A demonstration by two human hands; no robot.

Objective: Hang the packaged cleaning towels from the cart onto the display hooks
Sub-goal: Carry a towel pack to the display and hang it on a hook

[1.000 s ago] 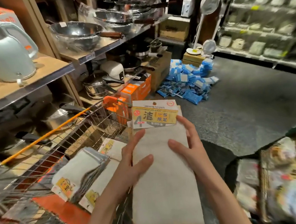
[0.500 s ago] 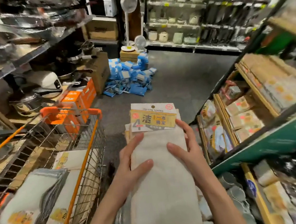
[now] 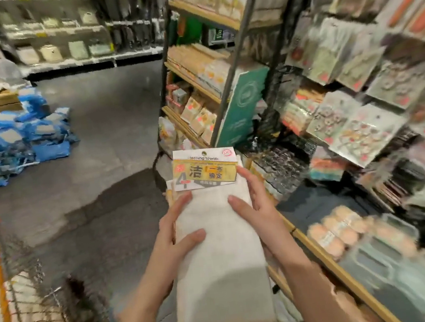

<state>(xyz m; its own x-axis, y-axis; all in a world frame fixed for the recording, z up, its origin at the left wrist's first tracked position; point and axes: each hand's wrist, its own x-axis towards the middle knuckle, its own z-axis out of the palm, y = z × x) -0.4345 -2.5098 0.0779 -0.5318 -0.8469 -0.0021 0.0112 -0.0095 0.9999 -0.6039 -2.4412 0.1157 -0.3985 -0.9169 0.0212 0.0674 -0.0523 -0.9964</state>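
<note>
I hold a stack of packaged cleaning towels (image 3: 221, 259) in front of me, white cloth with a yellow and white header card (image 3: 204, 169) on top. My left hand (image 3: 177, 238) grips the stack's left edge with the thumb lying across the top. My right hand (image 3: 255, 208) grips the right edge, fingers reaching up beside the card. The wire cart (image 3: 25, 311) with orange trim sits at the lower left, with more white towels inside it. Hanging packaged goods (image 3: 354, 125) fill the display rack on the right; its hooks are hidden by blur.
A shelf unit with a green end panel (image 3: 242, 105) stands just ahead on the right. A low wooden shelf edge (image 3: 320, 251) runs under my right arm. A heap of blue packs (image 3: 17, 136) lies on the grey floor at the left. Shelving lines the far wall.
My view has swung to the right: the cart has slid to the lower left edge and the hanging display has come into view. Both hands keep the same hold on the towel stack.
</note>
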